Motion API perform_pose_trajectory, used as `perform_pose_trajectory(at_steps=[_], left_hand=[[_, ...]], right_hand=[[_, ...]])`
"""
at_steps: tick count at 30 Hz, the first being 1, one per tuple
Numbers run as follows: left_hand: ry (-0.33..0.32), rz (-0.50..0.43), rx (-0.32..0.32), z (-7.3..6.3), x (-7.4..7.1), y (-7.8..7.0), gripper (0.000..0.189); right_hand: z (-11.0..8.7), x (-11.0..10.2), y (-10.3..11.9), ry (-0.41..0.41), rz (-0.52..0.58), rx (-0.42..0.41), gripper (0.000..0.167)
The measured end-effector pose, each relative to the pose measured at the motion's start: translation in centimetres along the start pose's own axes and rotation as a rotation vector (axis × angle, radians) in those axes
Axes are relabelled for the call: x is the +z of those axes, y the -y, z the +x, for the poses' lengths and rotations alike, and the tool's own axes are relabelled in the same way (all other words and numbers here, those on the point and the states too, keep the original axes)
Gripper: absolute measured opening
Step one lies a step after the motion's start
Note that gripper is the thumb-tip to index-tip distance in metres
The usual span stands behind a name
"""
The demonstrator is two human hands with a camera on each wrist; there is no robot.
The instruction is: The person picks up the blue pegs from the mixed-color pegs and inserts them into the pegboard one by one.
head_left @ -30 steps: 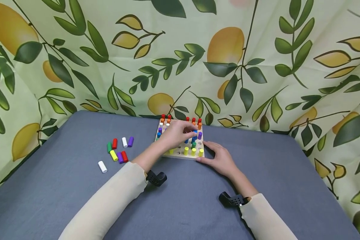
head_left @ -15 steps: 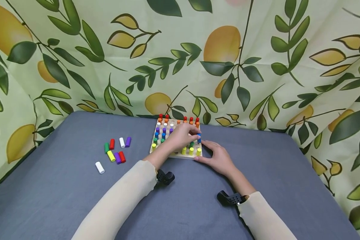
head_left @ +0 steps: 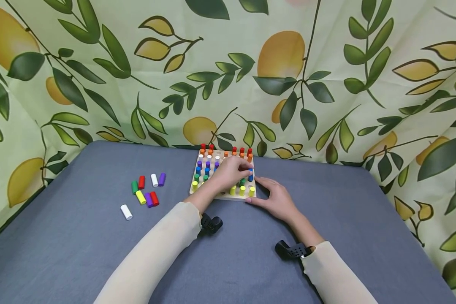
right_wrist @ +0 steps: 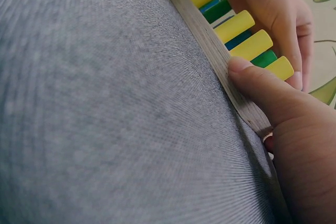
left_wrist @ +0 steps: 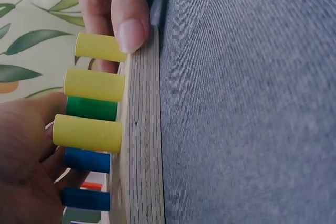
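A wooden pegboard [head_left: 228, 198] with rows of coloured pegs lies toward the back of the table. My left hand [head_left: 228, 173] reaches over its middle and pinches a blue peg [head_left: 251, 175] between thumb and fingertips at the right end of the blue row. Whether that peg sits in its hole cannot be told. The right hand [head_left: 275, 198] grips the board's near right corner, thumb at the front edge, a finger along the right side. Yellow pegs [left_wrist: 86, 132] stand along the front row, with a green peg [left_wrist: 92, 108] behind. The left hand hides the board's middle.
To the board's left, several loose pegs lie on the grey cloth, among them a green peg [head_left: 134, 187], a yellow peg [head_left: 141, 197] and a white peg [head_left: 126, 212] apart from the others. A leaf-patterned curtain [head_left: 228, 84] hangs behind the table.
My left hand has moved right across the board with the blue peg, then lowered it slightly at the right end. The right hand has stayed at the corner. The head view has shifted a little.
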State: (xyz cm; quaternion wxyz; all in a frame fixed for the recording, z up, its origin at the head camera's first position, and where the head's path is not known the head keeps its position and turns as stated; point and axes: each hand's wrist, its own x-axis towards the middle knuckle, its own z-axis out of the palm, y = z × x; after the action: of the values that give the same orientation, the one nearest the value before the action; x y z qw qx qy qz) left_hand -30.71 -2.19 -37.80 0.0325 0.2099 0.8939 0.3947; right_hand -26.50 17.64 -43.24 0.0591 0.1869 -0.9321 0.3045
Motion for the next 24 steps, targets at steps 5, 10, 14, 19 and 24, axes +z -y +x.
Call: perform_pose_trajectory(at_steps=[5, 10, 14, 19, 24], left_hand=[[0.014, 0.048, 0.006, 0.2, -0.1, 0.1, 0.022], [0.051, 0.100, 0.015, 0.3, 0.0, -0.1, 0.024], [0.085, 0.125, 0.004, 0.3, 0.1, -0.4, 0.025], [0.114, 0.136, 0.004, 0.6, 0.5, -0.9, 0.026], [0.134, 0.190, 0.034, 0.9, 0.7, -1.1, 0.026]], right_hand=[[0.0, -0.2, -0.1, -0.006, -0.002, -0.001, 0.077], [-0.2, -0.2, -0.2, -0.011, -0.001, -0.001, 0.077], [-0.5, -0.2, -0.4, -0.007, -0.006, 0.001, 0.077], [-0.8, -0.4, -0.5, -0.015, -0.008, 0.001, 0.076], [-0.9, -0.3, -0.6, -0.018, -0.008, 0.001, 0.076]])
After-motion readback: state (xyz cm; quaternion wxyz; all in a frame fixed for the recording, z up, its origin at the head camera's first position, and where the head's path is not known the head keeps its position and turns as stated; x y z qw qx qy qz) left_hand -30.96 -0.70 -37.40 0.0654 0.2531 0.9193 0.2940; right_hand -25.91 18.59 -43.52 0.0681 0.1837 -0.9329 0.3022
